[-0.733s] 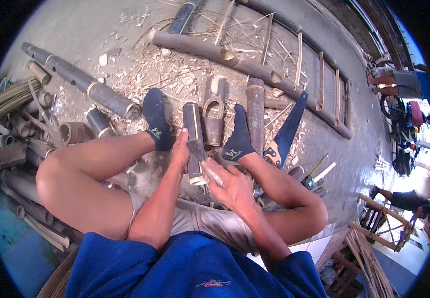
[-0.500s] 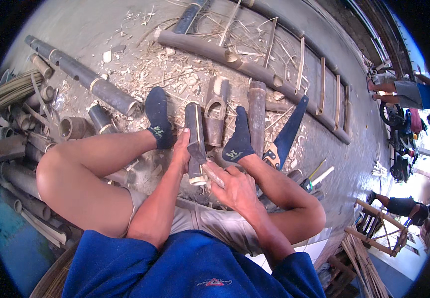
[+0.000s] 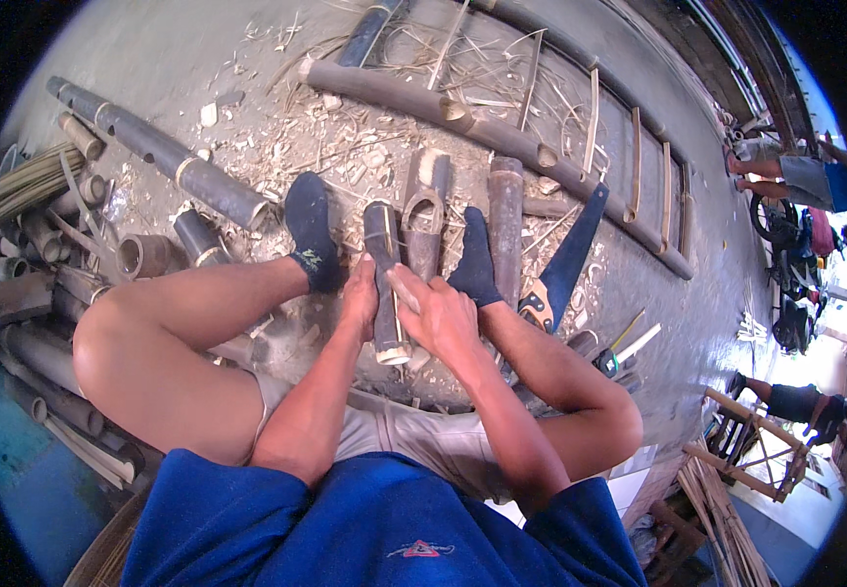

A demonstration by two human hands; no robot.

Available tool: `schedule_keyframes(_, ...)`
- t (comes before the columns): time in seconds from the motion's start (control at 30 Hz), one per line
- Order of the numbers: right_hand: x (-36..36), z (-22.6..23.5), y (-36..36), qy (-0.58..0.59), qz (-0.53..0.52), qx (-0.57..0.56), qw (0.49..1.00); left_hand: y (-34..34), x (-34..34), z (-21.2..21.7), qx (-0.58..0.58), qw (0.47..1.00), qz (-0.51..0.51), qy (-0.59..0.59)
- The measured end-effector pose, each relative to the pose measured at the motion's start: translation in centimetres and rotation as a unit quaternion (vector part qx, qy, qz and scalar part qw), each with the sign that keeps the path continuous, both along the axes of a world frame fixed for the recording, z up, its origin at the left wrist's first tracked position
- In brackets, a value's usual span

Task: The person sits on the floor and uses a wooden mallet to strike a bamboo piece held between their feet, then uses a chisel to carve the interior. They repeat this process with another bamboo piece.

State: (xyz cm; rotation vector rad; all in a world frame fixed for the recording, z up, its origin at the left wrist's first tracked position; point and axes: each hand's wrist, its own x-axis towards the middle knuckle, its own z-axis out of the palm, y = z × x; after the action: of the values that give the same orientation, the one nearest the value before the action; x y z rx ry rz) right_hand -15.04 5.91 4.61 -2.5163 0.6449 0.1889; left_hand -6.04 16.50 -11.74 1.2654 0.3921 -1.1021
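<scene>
A short, dark bamboo tube (image 3: 391, 338) stands lengthwise between my feet, its pale cut end toward me. My left hand (image 3: 360, 293) is closed along its left side. In my right hand (image 3: 443, 318) is a knife with a pale wooden handle (image 3: 404, 286), fingers wrapped round it. The blade lies over the tube's upper part and is hard to make out against the dark bamboo. Just right of the tube lies a bamboo piece with a carved, notched end (image 3: 423, 235). Another bamboo length (image 3: 506, 215) lies beyond my right foot.
A handsaw (image 3: 572, 245) and a tape measure (image 3: 606, 363) lie at the right. A ladder-like bamboo frame (image 3: 502, 127) crosses the far floor among shavings. Bamboo offcuts (image 3: 51, 338) pile up at the left, near a long dark pole (image 3: 159, 152). Other people and a motorcycle (image 3: 776, 220) are far right.
My right hand has moved forward and slightly left along the tube with the knife, whose blade showed nearer to me before. My left hand stays at the tube's side.
</scene>
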Motion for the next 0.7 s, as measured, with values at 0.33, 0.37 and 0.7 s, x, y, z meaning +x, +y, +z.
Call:
schedule_keyframes(0.33,3.1,-0.6,-0.5,-0.087,-0.305,0.377,0.87,-0.4,0.3,2.7,-0.018,0.998,0.005,0.062)
schedule_keyframes(0.37,2.2,0.1,0.4,-0.121,-0.334,0.417,0.836,-0.6,0.2,3.0,-0.028,0.998,-0.002,0.053)
schedule_keyframes(0.7,-3.1,3.9,6.7,-0.196,-0.463,0.55,0.667,-2.3,-1.7,3.0,-0.034,0.999,0.008,0.027)
